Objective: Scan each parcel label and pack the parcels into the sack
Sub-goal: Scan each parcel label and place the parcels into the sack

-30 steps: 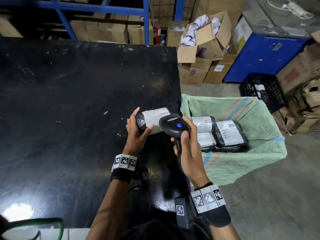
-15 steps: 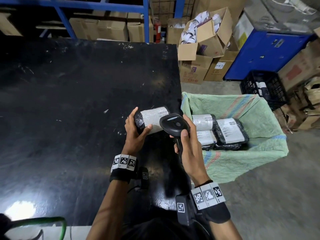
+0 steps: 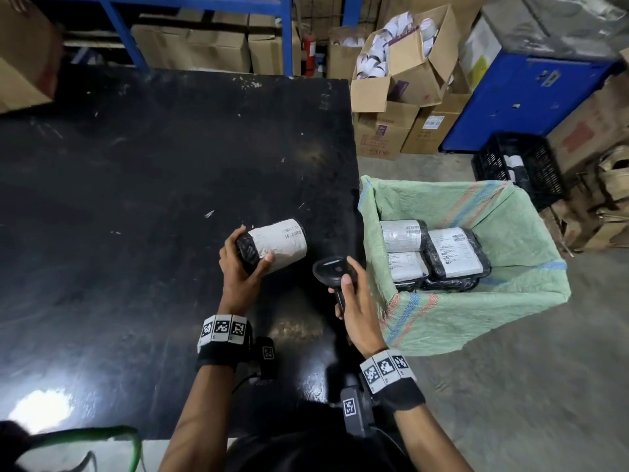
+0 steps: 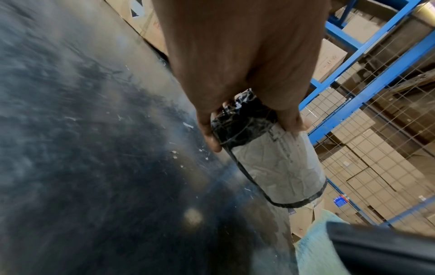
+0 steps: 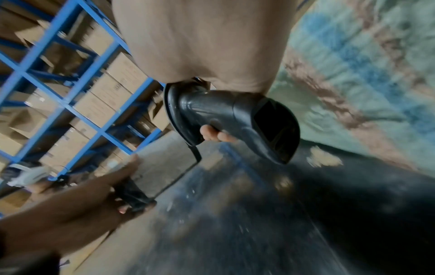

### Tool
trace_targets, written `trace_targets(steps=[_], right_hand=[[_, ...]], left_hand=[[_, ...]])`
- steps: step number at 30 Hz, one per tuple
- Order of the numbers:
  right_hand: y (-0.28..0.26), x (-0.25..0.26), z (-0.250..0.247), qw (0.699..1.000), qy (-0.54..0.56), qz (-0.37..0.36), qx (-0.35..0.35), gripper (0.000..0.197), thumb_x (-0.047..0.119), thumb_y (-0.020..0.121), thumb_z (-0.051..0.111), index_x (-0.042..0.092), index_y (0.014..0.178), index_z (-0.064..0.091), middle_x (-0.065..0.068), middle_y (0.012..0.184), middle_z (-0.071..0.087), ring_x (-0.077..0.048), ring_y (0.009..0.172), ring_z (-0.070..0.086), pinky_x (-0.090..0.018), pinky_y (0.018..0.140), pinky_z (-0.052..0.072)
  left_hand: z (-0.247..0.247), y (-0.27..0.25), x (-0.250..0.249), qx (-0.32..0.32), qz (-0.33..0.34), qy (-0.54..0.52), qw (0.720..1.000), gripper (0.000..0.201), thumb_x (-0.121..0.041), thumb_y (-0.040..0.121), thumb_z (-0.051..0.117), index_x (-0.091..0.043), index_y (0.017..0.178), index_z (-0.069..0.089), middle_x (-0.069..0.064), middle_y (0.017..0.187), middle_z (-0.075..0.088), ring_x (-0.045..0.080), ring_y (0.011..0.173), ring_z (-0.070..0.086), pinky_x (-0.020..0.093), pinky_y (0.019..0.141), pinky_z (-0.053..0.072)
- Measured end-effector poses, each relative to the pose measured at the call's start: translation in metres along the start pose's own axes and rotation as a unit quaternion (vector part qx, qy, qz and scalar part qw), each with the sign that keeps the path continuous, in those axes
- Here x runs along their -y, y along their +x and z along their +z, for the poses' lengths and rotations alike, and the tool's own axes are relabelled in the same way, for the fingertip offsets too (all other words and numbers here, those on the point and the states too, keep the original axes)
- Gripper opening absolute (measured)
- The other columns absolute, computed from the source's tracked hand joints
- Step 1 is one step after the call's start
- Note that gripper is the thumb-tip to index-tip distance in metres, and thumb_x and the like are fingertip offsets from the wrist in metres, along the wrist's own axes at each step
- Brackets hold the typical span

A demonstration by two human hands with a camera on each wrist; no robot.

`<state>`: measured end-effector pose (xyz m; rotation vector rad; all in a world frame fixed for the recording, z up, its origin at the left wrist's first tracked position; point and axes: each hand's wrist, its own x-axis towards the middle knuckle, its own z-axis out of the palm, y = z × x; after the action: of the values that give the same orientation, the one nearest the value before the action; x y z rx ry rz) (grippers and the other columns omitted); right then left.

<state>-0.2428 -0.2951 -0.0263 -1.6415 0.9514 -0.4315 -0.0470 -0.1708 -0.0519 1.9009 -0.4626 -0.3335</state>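
Observation:
A roll-shaped parcel (image 3: 276, 245) in black wrap with a white label is held above the black table (image 3: 136, 206). My left hand (image 3: 240, 264) grips its black left end; the same parcel (image 4: 275, 161) shows in the left wrist view under that hand (image 4: 237, 78). My right hand (image 3: 354, 294) holds a black barcode scanner (image 3: 332, 269) by its handle, lower and right of the parcel, near the table's right edge. In the right wrist view, fingers curl round the scanner (image 5: 235, 119). The green woven sack (image 3: 476, 315) stands open on the floor to the right, with several labelled parcels (image 3: 454, 253) inside.
Open cardboard boxes (image 3: 401, 73) stand behind the sack, next to a blue cabinet (image 3: 524, 97) and a black crate (image 3: 517, 165). Blue shelving (image 3: 204, 5) with cartons runs behind the table. Bare concrete floor (image 3: 544, 403) lies at the right.
The scanner has come away from the parcel label, down and to the right. The left hand has tilted the parcel so its whole label shows. The scanner's blue light is off.

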Motion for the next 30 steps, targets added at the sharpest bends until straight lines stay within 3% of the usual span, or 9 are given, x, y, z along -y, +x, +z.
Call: trace_targets(steps=[5,7,11,14,17,19,22,26,30], right_hand=[[0.001,-0.04,0.023,0.996,-0.014,0.074,0.046,0.041,0.051,0.102,0.039,0.044,0.142,0.038,0.0,0.114,0.068,-0.003,0.075,0.066,-0.034,0.071,0.055],[0.001,-0.048,0.029,0.994,-0.019,0.09,0.056,0.043,0.051,0.102,0.039,0.042,0.143,0.037,0.002,0.127,0.064,0.001,0.081,0.066,-0.038,0.081,0.056],[0.002,-0.062,0.034,0.989,-0.012,0.125,0.079,0.047,0.048,0.102,0.04,0.037,0.147,0.033,0.0,0.14,0.055,-0.01,0.098,0.067,-0.025,0.062,0.056],[0.003,-0.062,0.034,0.986,-0.027,0.126,0.103,0.052,0.047,0.103,0.039,0.033,0.152,0.028,0.0,0.153,0.042,-0.02,0.123,0.06,-0.027,0.087,0.052],[0.008,-0.063,0.028,0.985,-0.095,0.106,0.095,0.052,0.045,0.103,0.038,0.029,0.152,0.03,-0.003,0.157,0.037,-0.024,0.144,0.036,-0.029,0.112,0.025],[0.011,-0.056,0.02,0.986,-0.13,0.075,0.07,0.051,0.046,0.103,0.039,0.033,0.151,0.032,-0.006,0.149,0.043,-0.022,0.141,0.037,-0.029,0.113,0.022],[0.018,-0.031,0.005,0.993,-0.097,0.028,0.053,0.048,0.05,0.101,0.04,0.044,0.149,0.033,-0.002,0.132,0.049,-0.014,0.119,0.053,-0.035,0.108,0.039],[0.033,0.014,-0.019,0.996,-0.045,-0.046,0.068,0.05,0.048,0.101,0.044,0.047,0.149,0.031,0.003,0.138,0.046,0.003,0.115,0.052,-0.016,0.096,0.04],[0.05,0.045,-0.043,0.989,-0.02,-0.11,0.094,0.052,0.04,0.103,0.046,0.035,0.152,0.032,0.015,0.155,0.036,0.019,0.134,0.032,-0.004,0.105,0.028]], left_hand=[[-0.018,-0.008,0.009,-0.008,-0.014,0.007,1.0,0.09,-0.062,0.072,0.067,-0.022,0.149,0.043,0.002,0.133,0.044,0.022,0.128,0.04,0.048,0.118,0.036],[-0.021,-0.012,0.01,-0.005,-0.015,0.008,1.0,0.09,-0.062,0.072,0.068,-0.021,0.149,0.044,0.003,0.133,0.045,0.024,0.13,0.042,0.048,0.117,0.037],[-0.022,-0.02,0.008,0.011,-0.017,0.002,1.0,0.089,-0.061,0.073,0.069,-0.021,0.148,0.044,0.002,0.135,0.044,0.027,0.133,0.043,0.045,0.117,0.038],[-0.02,-0.023,0.007,0.026,-0.018,0.004,0.999,0.088,-0.062,0.073,0.069,-0.023,0.148,0.045,0.002,0.134,0.044,0.023,0.132,0.041,0.043,0.116,0.037],[-0.016,-0.024,0.005,0.037,-0.019,0.001,0.999,0.086,-0.062,0.073,0.069,-0.024,0.147,0.045,0.003,0.135,0.045,0.024,0.132,0.041,0.048,0.117,0.038],[-0.013,-0.025,0.0,0.048,-0.014,-0.007,0.999,0.084,-0.062,0.074,0.07,-0.027,0.146,0.044,0.004,0.137,0.045,0.026,0.135,0.042,0.051,0.118,0.039],[-0.008,-0.024,-0.009,0.073,-0.008,-0.025,0.997,0.08,-0.062,0.075,0.073,-0.035,0.144,0.043,0.003,0.137,0.044,0.027,0.137,0.042,0.052,0.118,0.041],[0.004,-0.018,-0.02,0.108,0.003,-0.074,0.991,0.076,-0.069,0.077,0.079,-0.047,0.14,0.044,0.001,0.139,0.049,0.034,0.135,0.051,0.061,0.112,0.046],[0.02,-0.017,-0.038,0.152,-0.007,-0.107,0.983,0.083,-0.058,0.079,0.084,-0.035,0.148,0.044,0.011,0.142,0.055,0.037,0.134,0.055,0.064,0.111,0.046]])
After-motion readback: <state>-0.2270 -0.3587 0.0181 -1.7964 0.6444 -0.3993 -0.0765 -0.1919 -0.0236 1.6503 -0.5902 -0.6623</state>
